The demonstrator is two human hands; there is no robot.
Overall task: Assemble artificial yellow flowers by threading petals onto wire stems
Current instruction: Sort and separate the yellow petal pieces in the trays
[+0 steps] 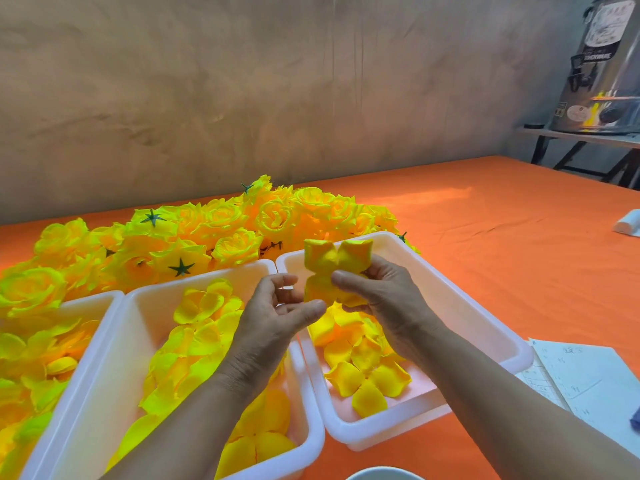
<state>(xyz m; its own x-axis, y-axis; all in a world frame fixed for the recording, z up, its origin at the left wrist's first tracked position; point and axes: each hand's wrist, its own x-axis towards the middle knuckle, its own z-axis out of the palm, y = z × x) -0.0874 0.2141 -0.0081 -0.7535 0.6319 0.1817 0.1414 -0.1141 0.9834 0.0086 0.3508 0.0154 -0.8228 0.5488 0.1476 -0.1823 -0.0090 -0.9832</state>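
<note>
My right hand [377, 289] pinches a yellow four-lobed petal piece [329, 261] by its middle and holds it up over the right white tray [485, 327]. My left hand [277, 310] hovers just left of the petal piece, fingers curled and apart, thumb near its lower lobe; I see nothing in it. No wire stem is visible. Loose yellow petals [360, 368] lie in the right tray. More petal pieces [201, 327] fill the middle tray [114, 375].
A heap of finished yellow flowers [221, 233] with green star backs lies behind the trays on the orange tablecloth [502, 237]. A third tray [86, 306] of petals sits at far left. Paper sheets [585, 375] lie at right. A metal urn [602, 71] stands on a far stand.
</note>
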